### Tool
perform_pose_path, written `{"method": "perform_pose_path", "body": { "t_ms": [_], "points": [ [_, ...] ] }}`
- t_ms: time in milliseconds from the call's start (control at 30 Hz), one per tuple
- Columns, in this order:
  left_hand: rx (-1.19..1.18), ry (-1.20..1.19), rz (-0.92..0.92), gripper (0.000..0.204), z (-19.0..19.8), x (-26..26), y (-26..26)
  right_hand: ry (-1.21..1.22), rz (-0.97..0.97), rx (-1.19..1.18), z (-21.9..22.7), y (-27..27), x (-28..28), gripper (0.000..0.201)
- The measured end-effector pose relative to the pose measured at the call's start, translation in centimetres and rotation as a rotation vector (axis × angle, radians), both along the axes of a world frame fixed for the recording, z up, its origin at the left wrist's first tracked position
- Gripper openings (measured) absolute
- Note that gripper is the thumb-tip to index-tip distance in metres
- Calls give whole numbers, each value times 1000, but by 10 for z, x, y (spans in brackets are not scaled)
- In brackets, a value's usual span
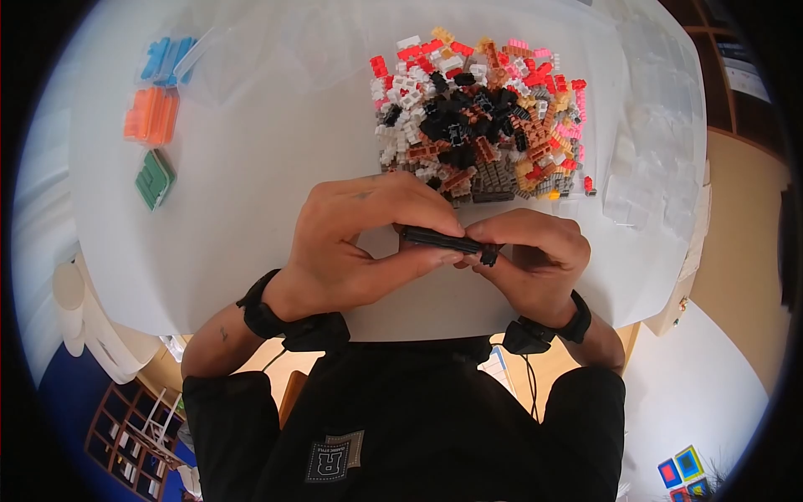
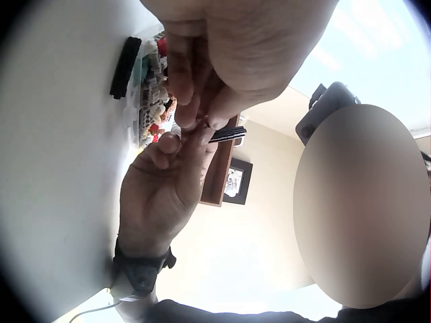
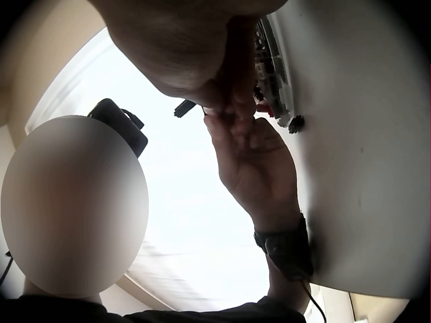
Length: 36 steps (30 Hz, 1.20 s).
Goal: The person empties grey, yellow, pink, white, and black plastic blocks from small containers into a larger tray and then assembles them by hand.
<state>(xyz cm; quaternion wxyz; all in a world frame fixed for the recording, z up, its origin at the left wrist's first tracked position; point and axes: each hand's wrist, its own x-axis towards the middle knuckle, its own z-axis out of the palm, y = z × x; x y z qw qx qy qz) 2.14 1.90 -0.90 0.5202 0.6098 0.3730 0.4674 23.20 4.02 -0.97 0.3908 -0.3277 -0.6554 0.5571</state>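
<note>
Both hands meet over the near side of the pile. My left hand (image 1: 351,243) grips a narrow black bar of toy building bricks (image 1: 435,240) between thumb and fingers. At the bar's right end, my right hand (image 1: 539,251) pinches a small black brick (image 1: 488,258) with thumb and forefinger. In the left wrist view, one end of the bar (image 2: 229,134) sticks out past the fingertips; the rest is hidden by the hands. Just beyond lies a heap of loose bricks (image 1: 456,121) in black, white, red, brown, tan, grey and pink.
Blue (image 1: 167,60), orange (image 1: 151,115) and green (image 1: 154,179) brick pieces lie at the table's left. Clear plastic bags (image 1: 652,159) lie along the right side. A black brick strip (image 2: 125,67) rests on the white table (image 1: 234,167).
</note>
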Motion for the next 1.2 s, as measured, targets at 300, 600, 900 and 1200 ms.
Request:
{"method": "perform_pose_path", "body": {
  "t_ms": [300, 600, 900, 1200],
  "points": [
    [28, -7, 0, 22, -1, 0, 0, 11, 14, -12, 0, 0, 1, 26],
    [31, -2, -13, 22, 0, -1, 1, 24, 31, 11, 0, 2, 1, 26],
    [-47, -63, 14, 25, 4, -1, 1, 15, -4, -42, 0, -1, 1, 26],
    [-17, -41, 11, 25, 1, 0, -1, 0, 7, -2, 2, -1, 0, 26]
  ]
}}
